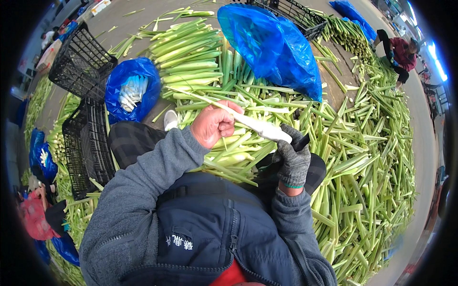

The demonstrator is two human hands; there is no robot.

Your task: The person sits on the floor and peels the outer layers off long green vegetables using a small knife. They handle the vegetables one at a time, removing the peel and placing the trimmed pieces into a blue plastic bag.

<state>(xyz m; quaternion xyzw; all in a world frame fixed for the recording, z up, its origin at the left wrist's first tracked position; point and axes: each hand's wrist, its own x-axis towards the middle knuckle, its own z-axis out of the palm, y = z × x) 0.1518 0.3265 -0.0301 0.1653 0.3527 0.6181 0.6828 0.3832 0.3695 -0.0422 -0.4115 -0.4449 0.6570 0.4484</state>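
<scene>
A peeled white water bamboo shoot (pixel 263 128) slants across the middle of the view, its pale green tip pointing up and left. My bare left hand (pixel 219 123) grips its narrow upper part between thumb and curled fingers. At the thick lower end is my right hand (pixel 292 153) in a grey knitted glove. A dark tool handle (pixel 301 143) juts from that glove; its blade is hidden. Below both hands, unpeeled shoots (pixel 234 159) and leaf strips lie across my lap. Peeled shoots (pixel 132 93) fill part of a blue plastic bag (pixel 152 80) to the left.
Unpeeled stalks (pixel 189 53) are stacked ahead, beside another blue bag (pixel 257 39). Black plastic crates (pixel 82 60) stand at left, one more (pixel 293 14) at the top. Discarded green leaves (pixel 361 178) heap up on the right. People sit far right (pixel 402 53) and left (pixel 35 214).
</scene>
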